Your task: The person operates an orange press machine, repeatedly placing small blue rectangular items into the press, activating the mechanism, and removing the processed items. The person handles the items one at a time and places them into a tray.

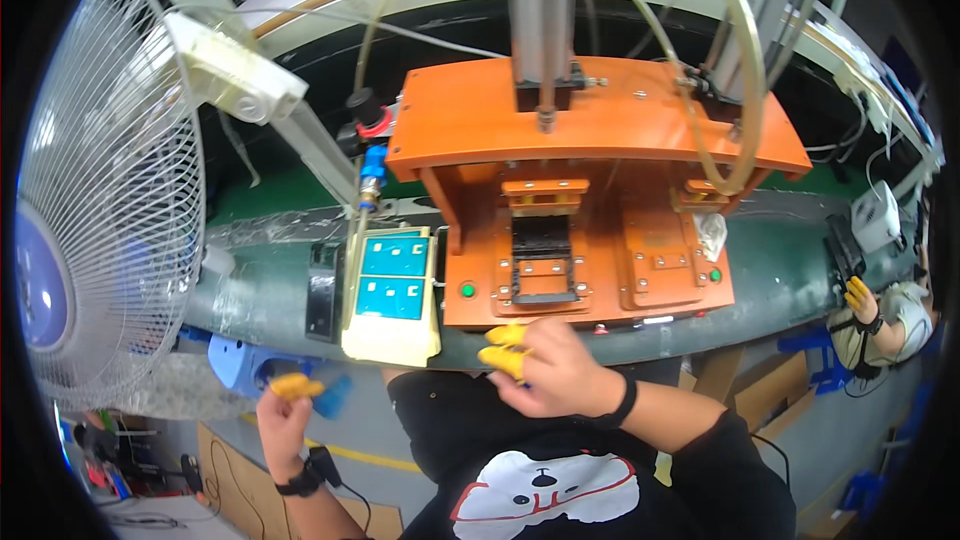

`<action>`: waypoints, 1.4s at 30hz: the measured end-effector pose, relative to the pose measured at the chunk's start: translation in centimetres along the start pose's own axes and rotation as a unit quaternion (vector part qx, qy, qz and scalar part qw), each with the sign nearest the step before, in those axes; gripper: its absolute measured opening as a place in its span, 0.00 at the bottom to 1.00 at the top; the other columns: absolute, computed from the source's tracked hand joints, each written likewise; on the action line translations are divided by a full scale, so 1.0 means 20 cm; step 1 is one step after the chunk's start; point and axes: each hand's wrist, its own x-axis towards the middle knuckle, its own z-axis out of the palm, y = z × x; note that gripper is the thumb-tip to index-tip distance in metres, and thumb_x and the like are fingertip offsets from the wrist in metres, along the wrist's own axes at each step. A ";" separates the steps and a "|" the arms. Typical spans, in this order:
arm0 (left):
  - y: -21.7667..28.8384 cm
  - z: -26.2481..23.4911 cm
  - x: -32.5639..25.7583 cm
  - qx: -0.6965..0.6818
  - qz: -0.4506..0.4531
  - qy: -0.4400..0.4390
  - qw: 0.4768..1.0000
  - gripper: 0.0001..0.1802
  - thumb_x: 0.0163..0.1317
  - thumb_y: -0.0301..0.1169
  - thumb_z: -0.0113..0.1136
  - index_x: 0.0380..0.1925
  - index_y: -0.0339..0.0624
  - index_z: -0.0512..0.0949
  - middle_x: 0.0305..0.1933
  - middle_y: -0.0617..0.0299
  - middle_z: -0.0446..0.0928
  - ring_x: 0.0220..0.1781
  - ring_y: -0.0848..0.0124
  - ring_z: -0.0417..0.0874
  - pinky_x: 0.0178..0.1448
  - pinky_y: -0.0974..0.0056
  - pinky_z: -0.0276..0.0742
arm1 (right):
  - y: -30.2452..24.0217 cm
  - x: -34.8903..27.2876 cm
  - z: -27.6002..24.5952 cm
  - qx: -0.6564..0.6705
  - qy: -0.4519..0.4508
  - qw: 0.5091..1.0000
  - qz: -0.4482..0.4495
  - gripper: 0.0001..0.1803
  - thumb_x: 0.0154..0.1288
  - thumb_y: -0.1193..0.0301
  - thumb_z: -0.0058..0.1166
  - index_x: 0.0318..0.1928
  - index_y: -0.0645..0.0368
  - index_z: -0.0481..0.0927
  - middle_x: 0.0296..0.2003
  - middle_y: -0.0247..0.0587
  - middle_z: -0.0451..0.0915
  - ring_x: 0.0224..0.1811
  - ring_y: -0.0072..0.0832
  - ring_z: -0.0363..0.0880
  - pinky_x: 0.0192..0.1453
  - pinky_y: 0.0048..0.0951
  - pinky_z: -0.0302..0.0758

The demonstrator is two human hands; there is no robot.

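Note:
My left hand (284, 425), with yellow covers on its fingertips, is low at the left, below the bench edge. Its fingers are pinched at a small translucent blue piece of film (333, 397), which is blurred. My right hand (553, 370), also with yellow fingertip covers, hovers by the front edge of the orange press (590, 312). Its fingers point left, slightly apart, and nothing shows in them. Just beyond it, a black part (541, 237) sits in the press's left fixture. To the left lie blue-green sheets (390, 297) with small pale cutouts on a cream-yellow stack (390, 348).
A large fan (110, 180) stands at the left. Beside the sheets lies a black flat object (322, 292). Metal cylinders (540, 20) and hoses rise above the press. A clear plastic bag (711, 237) rests by the right fixture (662, 250). Another person's hand (862, 302) is at the far right.

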 end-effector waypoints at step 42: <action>0.32 1.64 1.32 0.273 0.273 -0.189 0.903 0.23 0.68 0.39 0.69 0.60 0.47 0.80 0.60 0.56 0.85 0.65 0.57 0.83 0.69 0.52 0.79 | 0.88 -1.71 -1.11 0.354 0.735 0.493 0.302 0.18 0.83 0.62 0.55 0.63 0.62 0.77 0.55 0.44 0.84 0.56 0.34 0.84 0.52 0.27 0.82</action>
